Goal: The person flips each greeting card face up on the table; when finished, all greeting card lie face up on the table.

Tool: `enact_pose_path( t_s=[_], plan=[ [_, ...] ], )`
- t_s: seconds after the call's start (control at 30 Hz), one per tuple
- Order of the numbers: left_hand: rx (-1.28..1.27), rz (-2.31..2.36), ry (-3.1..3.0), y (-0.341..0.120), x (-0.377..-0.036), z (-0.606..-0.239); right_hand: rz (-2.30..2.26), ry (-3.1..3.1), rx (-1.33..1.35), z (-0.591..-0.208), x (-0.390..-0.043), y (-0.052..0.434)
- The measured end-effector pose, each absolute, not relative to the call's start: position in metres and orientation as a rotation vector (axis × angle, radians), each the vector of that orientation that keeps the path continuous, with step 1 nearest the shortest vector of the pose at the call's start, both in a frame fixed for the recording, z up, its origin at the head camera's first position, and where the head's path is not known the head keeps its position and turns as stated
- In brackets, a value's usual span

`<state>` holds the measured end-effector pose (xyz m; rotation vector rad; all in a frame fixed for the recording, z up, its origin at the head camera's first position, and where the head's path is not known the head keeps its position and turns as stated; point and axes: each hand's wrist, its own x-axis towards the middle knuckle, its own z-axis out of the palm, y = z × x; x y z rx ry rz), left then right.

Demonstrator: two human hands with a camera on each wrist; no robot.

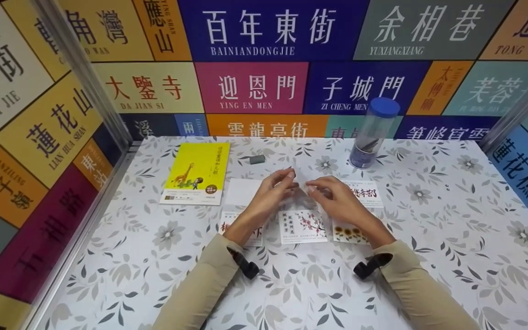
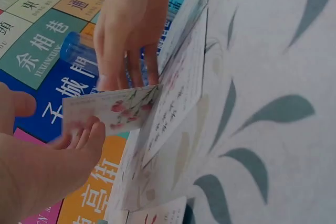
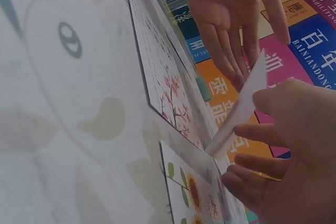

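A flower-printed card (image 2: 126,111) stands tilted on edge between the hands, its plain white side (image 3: 239,114) turned toward the right wrist camera. My right hand (image 1: 342,199) pinches that card by its edge between thumb and forefinger, the other fingers spread apart. Opposite it, my left hand (image 1: 266,197) has loosely straight fingers, with fingertips beside the card and the thumb held away. Below the hands lie a pink blossom card (image 1: 304,227) and a sunflower card (image 1: 349,233). Another card with red writing (image 1: 250,233) is partly hidden by my left wrist.
A yellow book (image 1: 197,172) lies at the left, near a small dark green block (image 1: 257,159). At the back right stands a clear tube with a blue lid (image 1: 376,133). A blank white card (image 1: 241,195) and a red-lettered card (image 1: 367,193) flank the hands. Printed walls surround the table.
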<state>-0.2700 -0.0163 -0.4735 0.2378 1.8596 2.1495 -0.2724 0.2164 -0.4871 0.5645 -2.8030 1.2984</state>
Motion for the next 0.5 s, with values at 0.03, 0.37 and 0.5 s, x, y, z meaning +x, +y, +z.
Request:
enact_pose_path(
  t_s=[0.03, 0.37, 0.5],
  plan=[
    [0.282, 2.116, 1.854, -0.016, -0.27, -0.474, 1.293, -2.789, 0.553, -0.487, -0.272, 0.216],
    [0.58, 1.755, 2.101, -0.011, -0.265, -0.477, 1.51, -2.608, 0.374, -0.478, -0.273, 0.213],
    [0.554, 1.724, 2.305, -0.014, -0.264, -0.481, 1.719, -2.548, 0.332, -0.477, -0.273, 0.214]
  ],
)
